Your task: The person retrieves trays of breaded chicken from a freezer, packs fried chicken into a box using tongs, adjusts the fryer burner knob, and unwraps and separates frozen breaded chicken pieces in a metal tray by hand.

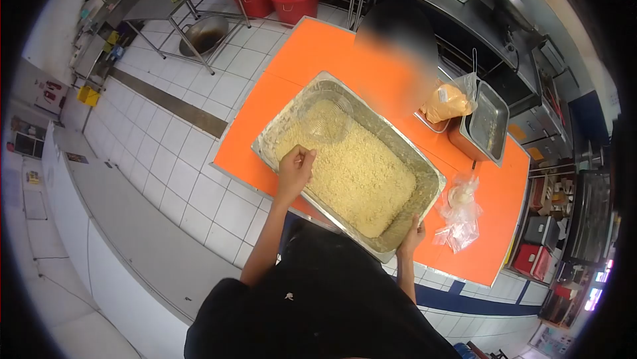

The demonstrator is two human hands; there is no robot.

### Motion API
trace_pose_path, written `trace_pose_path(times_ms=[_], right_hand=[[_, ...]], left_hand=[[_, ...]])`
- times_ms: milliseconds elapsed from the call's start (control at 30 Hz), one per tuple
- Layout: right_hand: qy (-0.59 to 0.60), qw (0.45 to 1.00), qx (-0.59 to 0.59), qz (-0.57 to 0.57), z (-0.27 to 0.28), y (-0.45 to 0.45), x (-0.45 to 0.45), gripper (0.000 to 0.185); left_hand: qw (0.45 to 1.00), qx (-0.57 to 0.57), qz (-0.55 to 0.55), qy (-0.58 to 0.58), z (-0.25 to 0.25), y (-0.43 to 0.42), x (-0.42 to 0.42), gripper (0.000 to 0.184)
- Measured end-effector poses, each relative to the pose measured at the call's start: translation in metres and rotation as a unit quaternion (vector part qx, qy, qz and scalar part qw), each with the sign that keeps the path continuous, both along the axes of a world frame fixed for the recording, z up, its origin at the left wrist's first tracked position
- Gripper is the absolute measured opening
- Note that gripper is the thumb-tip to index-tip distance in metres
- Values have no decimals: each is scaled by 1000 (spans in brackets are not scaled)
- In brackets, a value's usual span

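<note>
Just over the tray [397, 222], near edge, left hand [294, 172], grip together — right hand [411, 237], grip clamped on one corner.

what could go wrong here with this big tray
The near corner of the metal tray seems to jut past the edge of the orange table; if the right hand slips, it might tip.

A jolt could spill the yellowish crumbly mix over the rim.

The round mesh strainer sits in the mix and might slide if the tray tilts.
</note>
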State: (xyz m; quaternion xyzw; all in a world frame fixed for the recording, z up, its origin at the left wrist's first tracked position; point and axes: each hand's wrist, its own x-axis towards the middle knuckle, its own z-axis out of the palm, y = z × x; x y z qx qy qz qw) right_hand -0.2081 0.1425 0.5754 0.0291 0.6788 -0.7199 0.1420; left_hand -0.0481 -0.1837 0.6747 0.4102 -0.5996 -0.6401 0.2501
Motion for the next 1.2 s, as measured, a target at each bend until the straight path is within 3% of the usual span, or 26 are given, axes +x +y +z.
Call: trace_pose_path(times_ms=[67,133,267,367,433,467,500,533,567,600,633,667,700,733,800,833,933,1000,1033,1067,1100,1133,1167,1200], right_hand=[[-8,1000,-3,-23,-4,-34,17,31],[-19,999,-3,-46,3,-73,30,30],[-53,995,-85,-24,14,-146,32,32],[-42,991,-127,-9,1,-181,15,34],[-1,997,-75,-24,-17,-202,-1,35],[-8,999,-48,0,-20,-207,-8,35],[-10,999,-23,22,-22,-208,-14,36],[-24,998,14,52,-22,-203,-20,35],[-30,994,55,85,-22,-196,-29,35],[-12,991,103,79,-24,-189,-38,36],[9,986,151,71,-23,-186,-41,37],[87,972,217,3,-15,-185,-39,38],[163,945,276,-70,4,-190,-30,38],[171,945,271,-63,23,-204,-19,38],[345,866,317,-178,55,-226,-2,34],[353,869,307,-161,61,-239,-3,34],[426,886,179,20,68,-303,25,33],[403,890,161,139,77,-349,78,31],[403,886,136,186,65,-384,93,31],[420,863,89,267,54,-412,106,28],[437,833,43,337,49,-435,113,26],[427,808,-12,405,57,-452,139,24],[413,781,-61,465,68,-459,175,23],[349,744,-62,566,70,-464,191,20]], left_hand=[[997,17,31,73,21,-2,17,25],[996,-9,58,70,15,-13,31,24],[985,-85,146,25,-26,-26,70,22],[975,-43,220,-8,-66,-20,124,23],[963,-48,240,-115,-106,3,180,25],[951,-85,219,-202,-174,20,228,29],[923,-52,239,-297,-205,45,265,32],[874,-226,180,-391,-249,84,311,31],[855,-114,301,-408,-257,130,336,29],[891,-29,188,-411,-294,180,391,32],[783,-70,20,-618,-324,225,424,35],[828,69,112,-545,-296,240,426,33],[837,200,245,-446,-264,256,425,31],[801,294,373,-365,-237,274,427,30],[821,297,357,-333,-256,301,431,28],[826,298,360,-314,-276,322,426,28],[834,287,316,-350,-320,377,413,30],[802,107,164,-564,-371,359,408,33],[800,108,215,-550,-393,334,397,31],[783,66,284,-550,-383,305,378,30],[762,95,440,-465,-364,269,362,27],[717,188,597,-305,-363,238,352,30],[673,250,695,-41,-301,205,332,36],[648,237,723,15,-268,186,314,37]])
